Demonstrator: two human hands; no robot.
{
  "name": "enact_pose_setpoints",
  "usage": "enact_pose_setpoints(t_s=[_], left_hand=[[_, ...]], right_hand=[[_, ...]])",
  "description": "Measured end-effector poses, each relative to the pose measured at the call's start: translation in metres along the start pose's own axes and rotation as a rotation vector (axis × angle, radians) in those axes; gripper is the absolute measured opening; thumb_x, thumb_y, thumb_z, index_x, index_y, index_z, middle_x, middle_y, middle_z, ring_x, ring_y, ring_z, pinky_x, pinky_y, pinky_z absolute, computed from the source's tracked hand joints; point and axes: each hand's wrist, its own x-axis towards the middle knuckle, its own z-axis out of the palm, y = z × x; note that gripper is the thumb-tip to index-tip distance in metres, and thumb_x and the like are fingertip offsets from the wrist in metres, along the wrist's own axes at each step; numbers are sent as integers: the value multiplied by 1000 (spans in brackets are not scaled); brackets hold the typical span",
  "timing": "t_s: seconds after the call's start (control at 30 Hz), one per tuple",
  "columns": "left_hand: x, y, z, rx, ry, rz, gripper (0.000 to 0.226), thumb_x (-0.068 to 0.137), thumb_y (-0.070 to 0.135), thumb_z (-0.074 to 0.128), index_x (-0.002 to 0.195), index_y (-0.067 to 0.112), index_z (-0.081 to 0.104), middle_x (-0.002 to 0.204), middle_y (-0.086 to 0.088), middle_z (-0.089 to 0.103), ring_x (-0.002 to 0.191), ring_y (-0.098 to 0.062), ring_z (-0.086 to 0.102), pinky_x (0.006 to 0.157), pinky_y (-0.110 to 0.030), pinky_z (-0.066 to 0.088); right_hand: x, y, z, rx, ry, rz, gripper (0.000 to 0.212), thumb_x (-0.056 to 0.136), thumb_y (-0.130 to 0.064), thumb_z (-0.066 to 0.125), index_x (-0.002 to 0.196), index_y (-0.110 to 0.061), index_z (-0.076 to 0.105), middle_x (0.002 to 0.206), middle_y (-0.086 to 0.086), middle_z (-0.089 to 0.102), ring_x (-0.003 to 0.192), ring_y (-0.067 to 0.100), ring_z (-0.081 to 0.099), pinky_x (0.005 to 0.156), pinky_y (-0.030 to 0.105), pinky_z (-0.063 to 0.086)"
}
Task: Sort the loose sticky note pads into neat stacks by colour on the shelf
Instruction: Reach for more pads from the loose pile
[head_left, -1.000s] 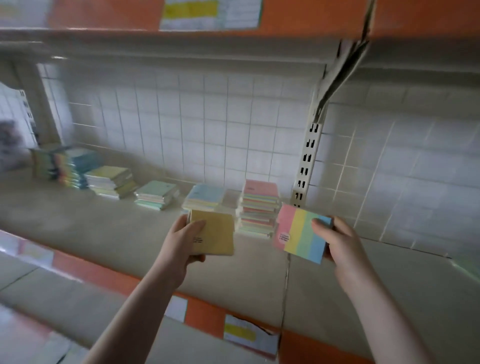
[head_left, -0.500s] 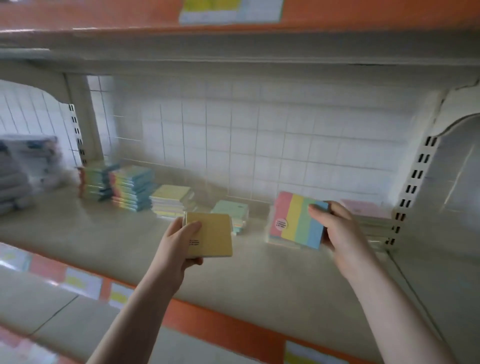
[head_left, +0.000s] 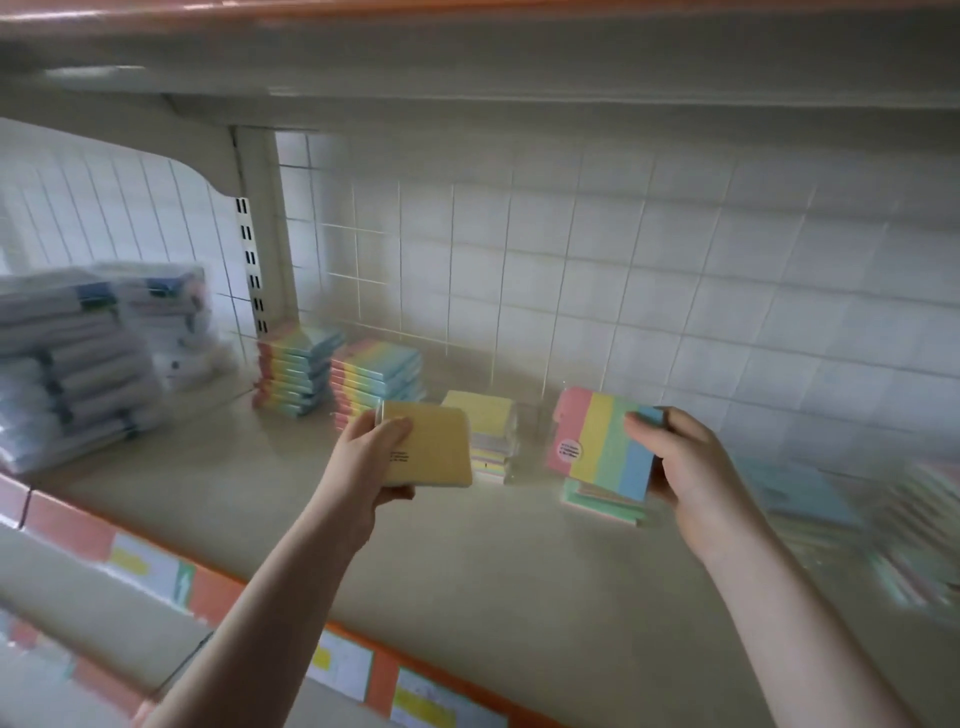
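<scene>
Beige shelf (head_left: 467, 571) backed by white tiled wall (head_left: 623, 270). Frame centre: left hand (head_left: 363, 462) grips a square yellow pad (head_left: 436, 447), thumb on top. Centre right: right hand (head_left: 691, 467) pinches a striped four-colour pad (head_left: 597, 441) above a green stack (head_left: 597, 504).

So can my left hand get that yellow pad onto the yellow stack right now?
Probably yes. The left hand grips the yellow pad just in front of the yellow stack, whose top is bare, with nothing between them. The striped stacks stand off to the left.
</scene>
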Motion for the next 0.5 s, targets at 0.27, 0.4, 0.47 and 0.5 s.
enact_pose_setpoints(t_s=[0.27,0.4,0.47,0.5], left_hand=[[61,22,42,212,-8,41,11,92,14,53,82,17,50,73,-4,48,64,-15,48,49,-26,41],[83,9,55,354,-3,99,11,89,11,53,79,13,49,74,-3,49,63,-16,45,53,-27,35],[93,4,57,428,15,119,12,88,14,53,77,14,48,71,-1,49,67,-20,45,61,-29,35],[97,2,57,483,19,129,13,87,17,54,76,14,47,70,0,48,68,-21,46,65,-30,36]], right_hand=[[26,4,1,-3,33,18,9,90,-9,57,81,-12,57,73,6,58,64,21,53,55,26,39],[28,10,1,0,41,31,8,90,-10,57,83,-13,59,74,5,60,64,20,55,56,26,40],[29,13,0,-4,57,32,7,89,-11,57,84,-12,61,76,6,62,67,21,57,57,27,41],[30,16,0,-7,71,33,6,89,-11,58,84,-12,61,78,6,63,69,22,57,58,28,41]])
